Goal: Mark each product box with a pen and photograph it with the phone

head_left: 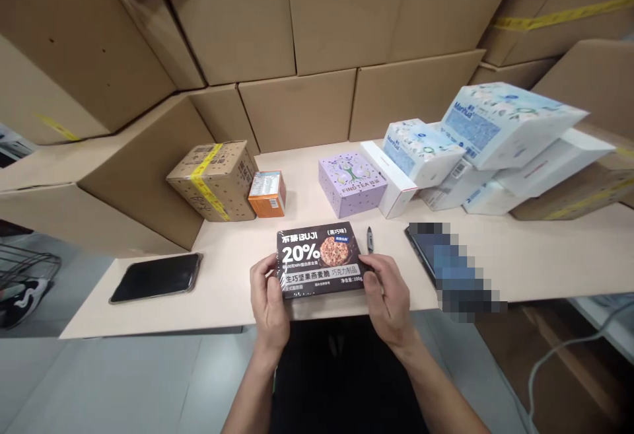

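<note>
Both hands hold a dark, shrink-wrapped chocolate snack box by its two short sides, at the front edge of the table. My left hand grips its left end, thumb toward me. Around its right end my right hand is closed, with the thumb at the front corner. The box's printed face, with a large "20%" and a round oat crisp, is turned up toward me. Just behind the right hand lies a small dark pen. A purple tea box stands behind the held box.
A taped brown carton and an orange box stand at the back left. A black phone lies at left; a dark, partly blurred device lies at right. White-blue tissue packs are piled back right. Stacked cartons wall the table.
</note>
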`<move>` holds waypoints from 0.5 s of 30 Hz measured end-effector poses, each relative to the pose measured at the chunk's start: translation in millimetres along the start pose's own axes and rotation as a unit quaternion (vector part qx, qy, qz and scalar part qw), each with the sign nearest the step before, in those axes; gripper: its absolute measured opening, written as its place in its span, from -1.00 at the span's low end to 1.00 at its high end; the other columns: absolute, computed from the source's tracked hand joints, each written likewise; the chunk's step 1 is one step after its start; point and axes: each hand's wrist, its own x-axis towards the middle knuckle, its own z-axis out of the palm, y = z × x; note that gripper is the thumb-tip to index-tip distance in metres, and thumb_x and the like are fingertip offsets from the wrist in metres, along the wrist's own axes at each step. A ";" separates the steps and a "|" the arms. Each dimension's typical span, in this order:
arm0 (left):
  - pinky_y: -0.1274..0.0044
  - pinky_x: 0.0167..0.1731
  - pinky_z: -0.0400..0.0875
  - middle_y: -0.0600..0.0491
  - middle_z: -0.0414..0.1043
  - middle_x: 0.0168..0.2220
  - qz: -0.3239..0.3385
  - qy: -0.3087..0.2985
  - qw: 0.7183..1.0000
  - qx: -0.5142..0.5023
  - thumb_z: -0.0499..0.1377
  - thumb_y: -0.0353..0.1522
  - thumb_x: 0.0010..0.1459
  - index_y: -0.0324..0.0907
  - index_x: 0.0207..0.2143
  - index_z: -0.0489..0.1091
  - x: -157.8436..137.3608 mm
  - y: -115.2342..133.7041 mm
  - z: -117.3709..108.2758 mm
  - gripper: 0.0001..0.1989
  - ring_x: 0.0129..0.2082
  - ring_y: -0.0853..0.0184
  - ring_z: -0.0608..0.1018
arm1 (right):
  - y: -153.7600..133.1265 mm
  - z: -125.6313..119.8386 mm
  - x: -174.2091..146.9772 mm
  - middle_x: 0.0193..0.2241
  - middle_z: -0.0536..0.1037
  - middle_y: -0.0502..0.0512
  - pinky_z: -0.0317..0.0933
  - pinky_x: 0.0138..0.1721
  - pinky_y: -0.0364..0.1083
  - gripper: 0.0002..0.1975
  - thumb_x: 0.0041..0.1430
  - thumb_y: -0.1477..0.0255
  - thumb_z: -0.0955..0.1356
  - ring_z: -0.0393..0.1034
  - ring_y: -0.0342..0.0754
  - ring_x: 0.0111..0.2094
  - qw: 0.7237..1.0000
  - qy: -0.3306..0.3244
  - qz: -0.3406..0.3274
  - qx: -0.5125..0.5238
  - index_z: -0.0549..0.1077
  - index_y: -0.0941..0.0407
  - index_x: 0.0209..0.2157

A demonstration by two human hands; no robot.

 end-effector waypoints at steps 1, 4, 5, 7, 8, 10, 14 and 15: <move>0.40 0.05 0.34 -0.05 0.37 0.02 -0.012 0.000 1.000 -0.004 0.00 -0.11 0.35 -0.11 0.06 0.37 0.5 0.4 -0.1 -0.61 0.04 0.21 0.43 | 0.1 0.7 -0.5 -0.10 0.46 0.16 0.33 -0.01 0.09 -0.76 0.36 0.37 0.21 0.39 0.05 -0.04 1.000 0.002 0.006 -0.004 0.38 0.04 0.00; 0.41 0.04 0.35 -0.04 0.37 0.04 -0.043 0.000 0.999 -0.010 0.02 -0.13 0.34 -0.10 0.09 0.34 1.9 2.1 1.0 -0.62 0.05 0.23 0.44 | -1.0 2.3 -1.3 -0.08 0.47 0.18 0.33 -0.01 0.10 -0.75 0.36 0.36 0.22 0.39 0.06 -0.03 1.000 0.014 0.022 -0.016 0.36 0.04 0.02; 0.41 0.05 0.35 -0.04 0.37 0.05 -0.052 -0.003 0.999 -0.010 0.03 -0.12 0.34 -0.09 0.11 0.32 2.3 2.4 1.5 -0.61 0.06 0.23 0.44 | -1.4 2.7 -1.1 -0.06 0.47 0.18 0.33 0.00 0.11 -0.74 0.35 0.35 0.23 0.38 0.06 -0.02 0.999 0.014 0.025 -0.023 0.35 0.04 0.03; 0.40 0.06 0.34 -0.04 0.35 0.10 -0.066 -0.016 0.998 -0.009 0.04 -0.11 0.33 -0.07 0.15 0.27 3.3 2.3 2.3 -0.58 0.09 0.22 0.43 | -2.0 3.3 0.0 -0.03 0.47 0.20 0.31 0.03 0.13 -0.69 0.34 0.31 0.24 0.36 0.08 0.00 0.999 0.007 0.028 -0.044 0.33 0.06 0.07; 0.38 0.07 0.34 -0.05 0.34 0.13 -0.072 -0.023 0.997 -0.008 0.04 -0.10 0.33 -0.07 0.17 0.26 3.8 1.8 2.5 -0.56 0.11 0.21 0.42 | -2.0 3.7 0.7 -0.01 0.47 0.21 0.30 0.05 0.15 -0.67 0.34 0.30 0.25 0.36 0.09 0.02 0.998 -0.001 0.030 -0.054 0.32 0.06 0.09; 0.35 0.10 0.33 -0.07 0.32 0.17 -0.080 -0.036 0.996 -0.007 0.05 -0.09 0.32 -0.07 0.18 0.26 4.6 0.3 2.5 -0.54 0.14 0.18 0.41 | -1.9 4.2 2.3 0.02 0.48 0.21 0.24 0.13 0.21 -0.63 0.35 0.30 0.24 0.35 0.10 0.05 0.997 -0.020 0.026 -0.072 0.30 0.06 0.14; 0.32 0.13 0.33 -0.07 0.31 0.20 -0.083 -0.044 0.995 -0.022 0.09 -0.13 0.31 -0.07 0.18 0.27 5.8 -1.8 1.1 -0.55 0.18 0.16 0.40 | -1.9 3.7 4.3 0.05 0.50 0.19 0.11 0.24 0.27 -0.62 0.36 0.32 0.22 0.35 0.10 0.10 0.996 -0.035 0.010 -0.084 0.30 0.05 0.16; 0.33 0.14 0.34 -0.08 0.31 0.20 -0.079 -0.045 0.995 -0.031 0.10 -0.14 0.31 -0.08 0.18 0.27 5.9 -1.7 0.7 -0.56 0.19 0.16 0.40 | -1.9 3.2 4.4 0.05 0.50 0.18 0.13 0.24 0.26 -0.62 0.36 0.31 0.22 0.36 0.10 0.11 0.996 -0.035 0.009 -0.082 0.31 0.05 0.16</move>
